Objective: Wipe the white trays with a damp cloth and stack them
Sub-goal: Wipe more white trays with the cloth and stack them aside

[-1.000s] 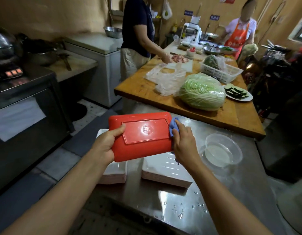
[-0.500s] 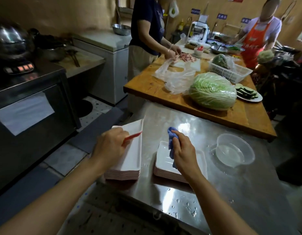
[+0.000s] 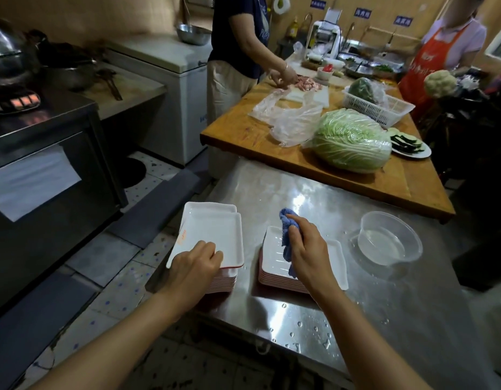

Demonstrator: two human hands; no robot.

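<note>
Two stacks of white trays with red undersides stand on the steel table (image 3: 356, 319). The left stack (image 3: 212, 229) sits at the table's left edge; its top tray lies white side up, slightly askew. My left hand (image 3: 197, 261) grips that tray's near edge. The right stack (image 3: 274, 263) has a wet top tray. My right hand (image 3: 305, 253) holds a bunched blue cloth (image 3: 285, 235) just above that stack.
A clear plastic bowl of water (image 3: 389, 240) stands to the right of the stacks. Beyond is a wooden table (image 3: 271, 153) with a cabbage (image 3: 352, 139), bags and a basket; two people work there. A dark oven (image 3: 46, 170) is on the left.
The tray I held red side up has been turned over and laid white side up on the left stack. My right hand with the cloth has moved over the right stack.
</note>
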